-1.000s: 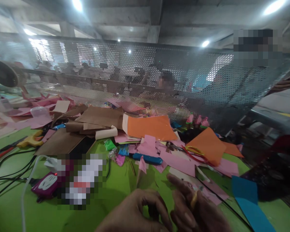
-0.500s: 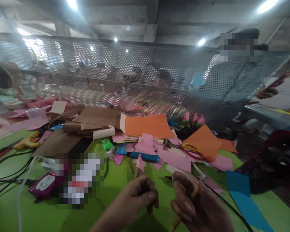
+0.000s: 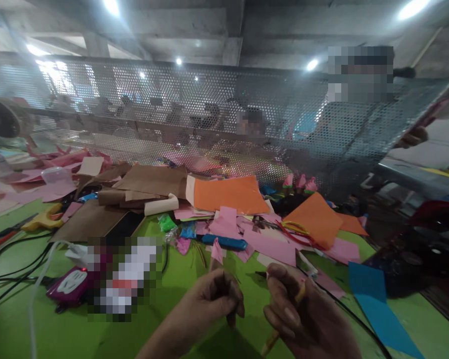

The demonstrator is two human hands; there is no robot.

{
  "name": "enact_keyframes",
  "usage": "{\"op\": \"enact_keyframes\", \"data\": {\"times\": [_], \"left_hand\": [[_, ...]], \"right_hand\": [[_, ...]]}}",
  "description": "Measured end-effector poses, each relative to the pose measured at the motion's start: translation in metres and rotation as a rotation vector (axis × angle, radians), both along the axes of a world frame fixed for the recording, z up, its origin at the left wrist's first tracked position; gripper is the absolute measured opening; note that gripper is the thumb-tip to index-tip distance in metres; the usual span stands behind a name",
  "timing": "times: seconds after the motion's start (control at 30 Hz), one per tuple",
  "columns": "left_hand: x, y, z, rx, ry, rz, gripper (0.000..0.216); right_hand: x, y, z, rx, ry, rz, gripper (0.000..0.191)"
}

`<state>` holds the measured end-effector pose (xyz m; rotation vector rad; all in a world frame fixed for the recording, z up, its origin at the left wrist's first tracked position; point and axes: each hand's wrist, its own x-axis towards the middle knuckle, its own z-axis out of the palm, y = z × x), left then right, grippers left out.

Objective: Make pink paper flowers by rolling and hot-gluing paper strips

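Note:
My left hand (image 3: 211, 304) is closed, its fingers curled in and the thumb laid across them. From behind its knuckles rises a twisted pink paper bud (image 3: 217, 249) on a brownish lower part; the fingers hide where it is gripped. My right hand (image 3: 303, 311), a short way to the right, is closed round a thin yellowish stick (image 3: 271, 343), which slants down toward me out of the fingers. A dark pointed tip (image 3: 261, 274) shows by its fingertips; I cannot tell what it belongs to.
Beyond my hands lie a blue bar-shaped packet (image 3: 224, 242), pink paper pieces (image 3: 269, 247), orange sheets (image 3: 228, 195) and brown sheets (image 3: 153, 179). A purple power adapter (image 3: 69, 288) with cables stands left. Blue paper (image 3: 377, 304) lies right. A perforated metal screen (image 3: 172, 109) rises behind; a person stands beyond.
My hands have barely moved, and the stick's lower end has shifted slightly. Beyond the screen, the standing person has shifted a little to the left.

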<state>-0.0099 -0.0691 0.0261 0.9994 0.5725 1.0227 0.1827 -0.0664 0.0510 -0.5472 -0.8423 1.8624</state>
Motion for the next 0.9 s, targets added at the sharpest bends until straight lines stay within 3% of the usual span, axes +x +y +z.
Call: {"op": "enact_keyframes", "data": {"times": [0.1,0.17,0.3,0.4,0.47,0.53,0.67,0.9], "left_hand": [[-0.003,-0.002,0.003,0.124,0.167,-0.158,0.017],[-0.003,-0.001,0.002,0.219,0.269,-0.162,0.014],[-0.006,0.008,-0.007,0.175,0.564,0.219,0.012],[-0.014,0.014,-0.012,0.350,1.036,0.471,0.015],[-0.020,0.018,-0.011,0.429,1.328,0.541,0.021],[-0.023,0.021,-0.009,0.459,1.495,0.507,0.028],[-0.020,0.028,-0.007,0.467,1.648,0.413,0.031],[-0.021,0.028,-0.017,0.510,1.588,0.435,0.014]], "right_hand": [[0.000,0.001,0.000,0.009,-0.030,-0.012,0.036],[0.004,0.001,0.003,0.024,-0.055,-0.069,0.036],[0.032,-0.004,0.018,0.117,-0.185,-0.312,0.038],[0.068,-0.013,0.032,0.215,-0.441,-0.519,0.036],[0.093,-0.020,0.038,0.287,-0.685,-0.630,0.030],[0.112,-0.024,0.038,0.358,-0.954,-0.674,0.032],[0.136,-0.024,0.025,0.408,-1.397,-0.586,0.041],[0.171,-0.016,-0.014,0.550,-1.771,-0.609,0.036]]}}
